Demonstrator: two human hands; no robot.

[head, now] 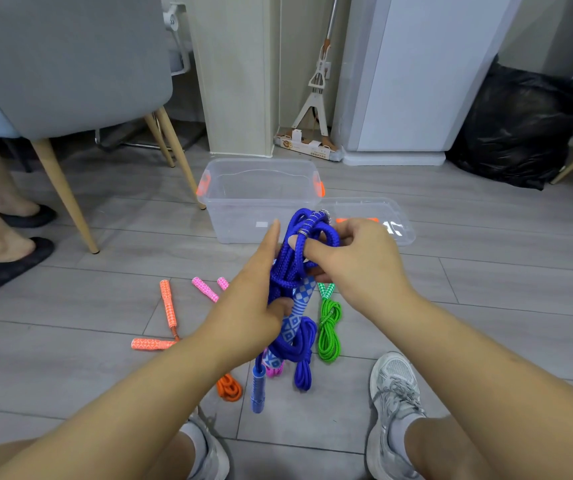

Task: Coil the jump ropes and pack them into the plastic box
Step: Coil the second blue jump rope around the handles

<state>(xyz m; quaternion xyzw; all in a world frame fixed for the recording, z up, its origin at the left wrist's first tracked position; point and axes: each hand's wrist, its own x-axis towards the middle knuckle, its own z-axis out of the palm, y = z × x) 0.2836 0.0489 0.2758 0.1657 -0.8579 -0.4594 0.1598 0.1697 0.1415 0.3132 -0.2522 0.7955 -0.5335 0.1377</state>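
**Blue rope bundled in both hands before the open box**

Head view: a blue jump rope [292, 268] is held above the floor [87, 358], gathered into loops between both hands, just in front of the clear plastic box [243, 216]. The bundle is gripped from the left by the left hand [253, 306], its fingers laid straight up along the loops and its thumb pressed against a patterned blue handle. The top loops are pinched by the right hand [350, 258], thumb and fingers curled round the cord. A second blue handle [258, 393] is seen hanging lower, near the floor. The box is open, and its lid [375, 209] is laid flat beside it on the right. On the floor beneath the hands, an orange rope [168, 306], pink handles [205, 289] and a coiled green rope [329, 330] are seen. A grey chair [70, 64] is placed at the left.
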